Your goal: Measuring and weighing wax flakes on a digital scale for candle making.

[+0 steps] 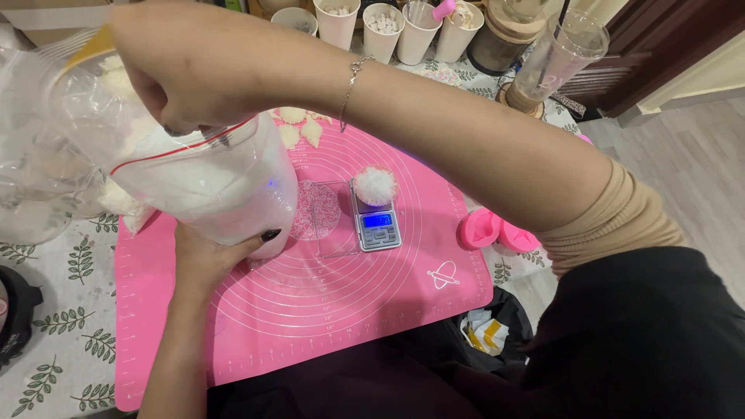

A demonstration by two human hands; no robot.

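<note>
Pink silicone mat (326, 310) covers the leaf-print tabletop (54, 310); at its ten o'clock the left hand (203, 260) grasps the zip bag of white powder (209, 182) from below while right hand (167, 93), fingers clenched inside, should scoop sparingly toward the pocket scale (377, 225).

A small silver scale (378, 221) with a blue screen sits on a pink baking mat (349, 310), and a fluffy white ball (375, 185) rests on top of it. Two pink cups (497, 230) lie at the mat's edge. Paper cups (380, 27) stand at the back of the counter (54, 326), which has a leaf-print cloth.
</note>
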